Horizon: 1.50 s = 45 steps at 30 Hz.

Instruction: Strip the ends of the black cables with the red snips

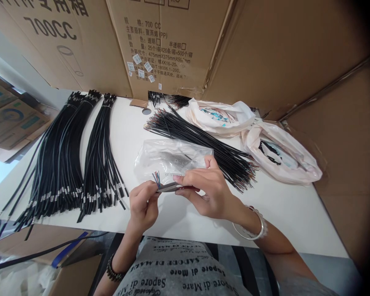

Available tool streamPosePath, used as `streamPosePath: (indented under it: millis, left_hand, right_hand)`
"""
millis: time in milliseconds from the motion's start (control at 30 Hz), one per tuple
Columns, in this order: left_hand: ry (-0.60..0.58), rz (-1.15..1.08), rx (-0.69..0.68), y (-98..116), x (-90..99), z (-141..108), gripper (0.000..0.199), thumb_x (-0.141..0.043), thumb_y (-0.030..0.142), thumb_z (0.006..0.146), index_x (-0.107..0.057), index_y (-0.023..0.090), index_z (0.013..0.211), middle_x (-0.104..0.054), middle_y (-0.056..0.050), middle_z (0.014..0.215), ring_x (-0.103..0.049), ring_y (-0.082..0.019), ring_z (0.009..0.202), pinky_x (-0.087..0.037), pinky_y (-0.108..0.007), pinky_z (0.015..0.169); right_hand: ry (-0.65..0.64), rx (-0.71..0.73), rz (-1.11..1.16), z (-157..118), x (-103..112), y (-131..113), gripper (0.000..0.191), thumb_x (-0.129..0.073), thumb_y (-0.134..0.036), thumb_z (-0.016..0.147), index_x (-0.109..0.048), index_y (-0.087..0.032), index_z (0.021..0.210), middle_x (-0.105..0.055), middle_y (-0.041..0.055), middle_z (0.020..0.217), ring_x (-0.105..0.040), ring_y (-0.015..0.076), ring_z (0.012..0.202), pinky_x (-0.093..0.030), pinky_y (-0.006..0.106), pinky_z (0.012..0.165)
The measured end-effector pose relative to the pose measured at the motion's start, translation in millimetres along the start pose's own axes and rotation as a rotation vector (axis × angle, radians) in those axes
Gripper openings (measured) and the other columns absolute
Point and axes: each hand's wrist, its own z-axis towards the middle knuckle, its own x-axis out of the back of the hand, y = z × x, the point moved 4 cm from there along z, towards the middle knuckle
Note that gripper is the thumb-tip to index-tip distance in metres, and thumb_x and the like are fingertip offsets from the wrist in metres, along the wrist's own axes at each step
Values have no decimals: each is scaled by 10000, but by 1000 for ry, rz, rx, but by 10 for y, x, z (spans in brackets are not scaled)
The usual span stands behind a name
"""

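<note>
My left hand [144, 205] is closed in a pinch. From its fingertips a small fan of coloured wires [156, 177], blue and orange among them, sticks up; the rest of that cable is hidden in the hand. Opposite it, my right hand [211, 191] is closed on a dark grey flat, narrow piece [169, 187], whose tip reaches the left fingertips beside the wires. I cannot make out its kind. Just behind both hands lies a clear plastic bag [148, 158] with grey contents. A loose bundle of black cables [203, 144] with coloured bare-wire ends lies beyond the bag.
Tied bundles of black cables [58, 156] with silvery ends lie on the left of the white table [280, 218]. Two pale plastic bags [305, 166] holding small parts stand at the right rear. Large cardboard sheets [172, 41] wall off the back and right side.
</note>
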Motion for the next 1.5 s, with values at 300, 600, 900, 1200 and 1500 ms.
streamPosePath:
  millis: [300, 600, 900, 1200, 1500]
  left_hand:
    - [6, -220, 197, -95, -112, -113, 174, -519, 259, 953, -617, 187, 828, -631, -15, 662, -545, -103, 543, -455, -207, 526]
    - [11, -256, 250, -6, -147, 21, 221, -464, 265, 985, -632, 184, 865, -588, -1, 664, -441, -88, 521, -373, -208, 493]
    - [-7, -276, 181, 28, -153, 59, 164, -457, 201, 981, -604, 201, 909, -526, 31, 632, -441, -84, 527, -365, -215, 519]
    - [-1, -178, 129, 83, -125, 84, 132, -499, 140, 945, -617, 181, 900, -548, 17, 645, -456, -89, 545, -372, -209, 519]
    - [47, -293, 190, 118, -121, 109, 186, -476, 205, 979, -656, 191, 935, -576, 11, 636, -518, -93, 557, -420, -201, 540]
  right_hand:
    - [-51, -72, -5, -16, 35, 50, 170, -550, -312, 962, -638, -172, 926, -626, -78, 602, -519, 90, 482, -238, 314, 720]
    - [115, -168, -21, -85, 18, 230, 123, -605, -302, 918, -630, -182, 904, -615, -96, 593, -408, 64, 425, -253, 317, 721]
    - [171, 16, -168, -98, 45, -20, 131, -540, -282, 966, -599, -178, 912, -599, -88, 565, -465, 78, 462, -201, 319, 680]
    - [234, 77, -364, -134, 5, -75, 165, -489, -273, 986, -608, -171, 932, -585, -85, 559, -412, 72, 459, -193, 320, 671]
    - [253, 12, -263, -173, 45, -80, 100, -523, -264, 960, -574, -184, 927, -569, -101, 543, -415, 64, 444, -200, 320, 675]
